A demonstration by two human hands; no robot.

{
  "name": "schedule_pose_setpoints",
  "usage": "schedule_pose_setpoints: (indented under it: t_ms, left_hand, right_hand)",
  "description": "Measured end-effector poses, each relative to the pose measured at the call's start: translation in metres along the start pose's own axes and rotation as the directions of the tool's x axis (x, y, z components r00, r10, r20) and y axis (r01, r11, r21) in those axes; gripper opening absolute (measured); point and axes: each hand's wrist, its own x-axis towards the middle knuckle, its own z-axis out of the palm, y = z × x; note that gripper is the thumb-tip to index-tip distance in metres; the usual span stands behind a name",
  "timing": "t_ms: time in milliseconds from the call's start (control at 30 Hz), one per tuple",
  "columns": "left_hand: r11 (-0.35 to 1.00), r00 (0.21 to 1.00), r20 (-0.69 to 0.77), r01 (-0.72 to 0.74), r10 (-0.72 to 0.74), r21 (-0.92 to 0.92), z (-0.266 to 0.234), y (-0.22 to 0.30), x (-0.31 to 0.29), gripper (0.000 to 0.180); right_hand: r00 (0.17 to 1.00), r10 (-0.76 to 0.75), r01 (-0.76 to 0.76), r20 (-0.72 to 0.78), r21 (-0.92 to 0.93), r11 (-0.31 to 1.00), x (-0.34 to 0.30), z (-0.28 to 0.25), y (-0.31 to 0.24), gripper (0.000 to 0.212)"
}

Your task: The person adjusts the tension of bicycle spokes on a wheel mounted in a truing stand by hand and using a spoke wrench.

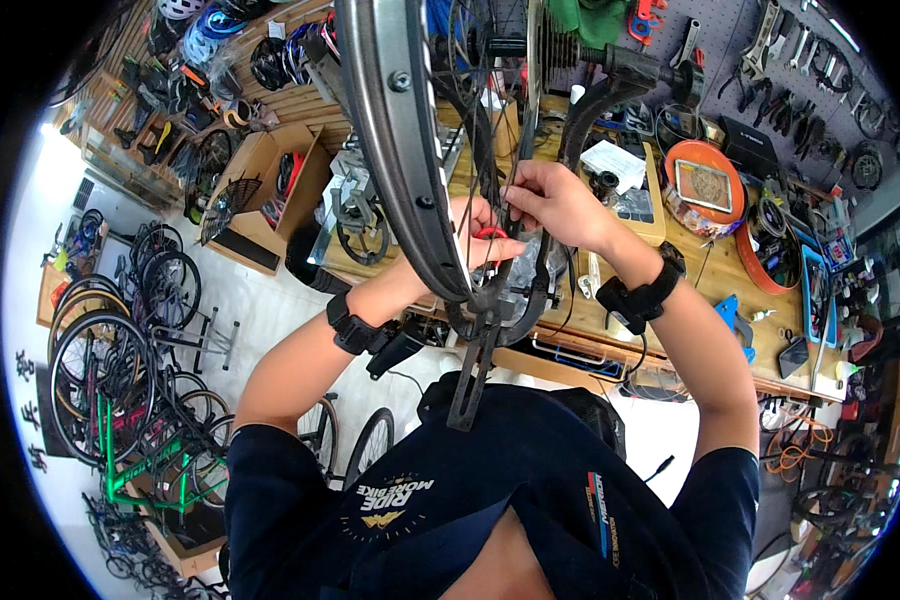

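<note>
A bicycle wheel with a dark rim stands upright in a black truing stand, its sprocket cassette at the top. My left hand reaches past the rim, its fingers closed around a small red spoke wrench among the spokes. Just to the right, my right hand pinches at a spoke with thumb and forefinger; the exact contact is partly hidden by the fingers. Below both hands, the stand's slotted lower bar points toward my chest.
A wooden workbench lies beneath, carrying an orange round container, a blue tray and loose tools. Wrenches hang on the pegboard. A cardboard box sits left of the bench, with parked bicycles farther left.
</note>
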Motion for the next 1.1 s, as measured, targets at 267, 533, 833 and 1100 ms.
schedule_pose_setpoints:
  t_ms: [267, 533, 833, 1100]
  left_hand:
    - [0.997, 0.988, 0.139, 0.052, -0.06, 0.057, -0.01, 0.0, 0.003, 0.032]
    - [0.983, 0.965, 0.251, 0.116, -0.078, -0.14, -0.034, 0.059, -0.018, 0.024]
    - [0.984, 0.957, 0.249, 0.167, -0.149, -0.054, -0.038, 0.062, -0.02, 0.03]
    - [0.949, 0.961, 0.257, 0.015, -0.101, 0.314, -0.016, -0.002, 0.014, 0.029]
  right_hand:
    - [1.0, 0.008, -0.008, -0.006, -0.02, 1.0, -0.001, 0.0, -0.004, 0.019]
    - [0.998, -0.009, -0.001, 0.063, 0.148, 0.989, -0.011, 0.001, -0.046, 0.02]
    - [0.998, -0.004, -0.011, 0.058, 0.246, 0.969, -0.01, 0.002, -0.043, 0.021]
    - [0.96, 0.253, -0.249, -0.122, 0.044, 0.967, -0.011, 0.008, 0.002, 0.022]
